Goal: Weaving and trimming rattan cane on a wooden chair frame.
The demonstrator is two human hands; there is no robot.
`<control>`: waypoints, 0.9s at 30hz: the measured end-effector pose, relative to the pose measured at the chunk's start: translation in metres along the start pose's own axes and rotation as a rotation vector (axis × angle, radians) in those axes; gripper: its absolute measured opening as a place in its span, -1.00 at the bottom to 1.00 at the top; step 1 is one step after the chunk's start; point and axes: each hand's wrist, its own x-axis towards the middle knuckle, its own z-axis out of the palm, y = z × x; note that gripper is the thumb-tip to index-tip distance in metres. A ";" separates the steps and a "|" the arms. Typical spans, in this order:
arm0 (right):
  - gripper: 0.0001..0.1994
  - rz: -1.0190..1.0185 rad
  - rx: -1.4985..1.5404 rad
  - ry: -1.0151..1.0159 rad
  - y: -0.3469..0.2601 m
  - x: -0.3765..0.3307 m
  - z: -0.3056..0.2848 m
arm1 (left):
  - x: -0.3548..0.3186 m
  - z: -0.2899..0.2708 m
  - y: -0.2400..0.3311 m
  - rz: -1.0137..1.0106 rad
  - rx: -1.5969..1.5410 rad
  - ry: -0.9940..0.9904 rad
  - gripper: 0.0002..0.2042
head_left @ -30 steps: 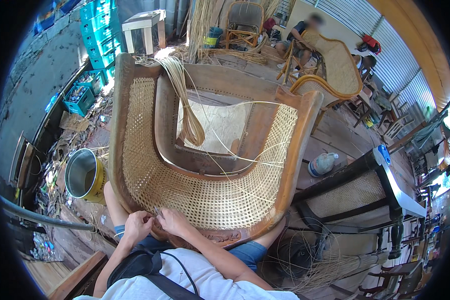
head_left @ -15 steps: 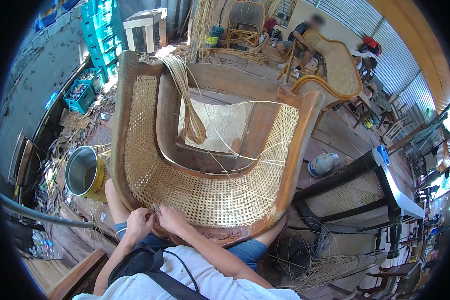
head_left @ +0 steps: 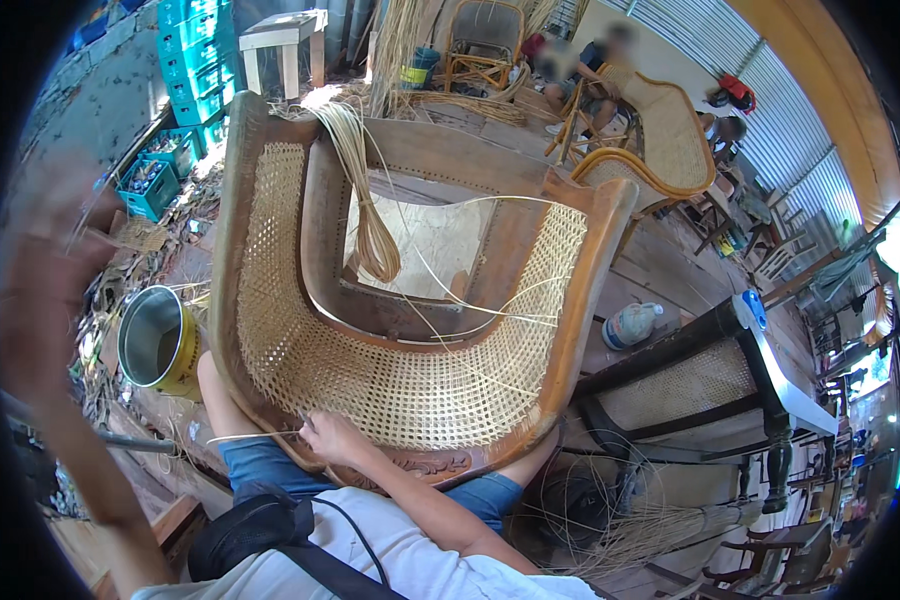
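Across my lap rests a curved wooden chair frame (head_left: 228,300) with an open-mesh woven cane panel (head_left: 370,385). My right hand (head_left: 335,440) is closed at the panel's lower left edge, by the carved wooden rim. From its fingertips a pale cane strand (head_left: 245,436) runs out to the left, over my thigh. My left hand (head_left: 50,270) is raised at the far left, away from the chair, and smeared by motion; its fingers cannot be made out. A looped bundle of cane strands (head_left: 375,240) hangs over the frame's far side. Loose strands cross the seat opening.
A yellow metal bucket (head_left: 175,365) stands left of my knee. Right of me are a dark chair (head_left: 670,355) with a cane panel, a plastic jug (head_left: 630,325) and scattered cane (head_left: 660,530). Teal crates (head_left: 150,188) stand far left. People sit near rattan chairs (head_left: 670,130) behind.
My left hand has left the chair's lower rim and swung up to the far left. The right hand stays at the rim, and a cane strand now shows beside it.
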 end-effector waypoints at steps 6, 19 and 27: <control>-0.68 -0.040 -0.007 0.013 0.003 0.011 0.009 | 0.021 0.016 -0.024 0.009 -0.025 -0.043 -0.74; -0.68 -0.065 0.027 -0.052 0.004 -0.020 0.010 | 0.133 -0.014 0.031 0.331 0.262 -0.101 -0.77; -0.67 -0.042 -0.021 -0.232 -0.026 -0.004 0.013 | 0.081 0.007 0.002 0.071 0.286 -0.259 -0.79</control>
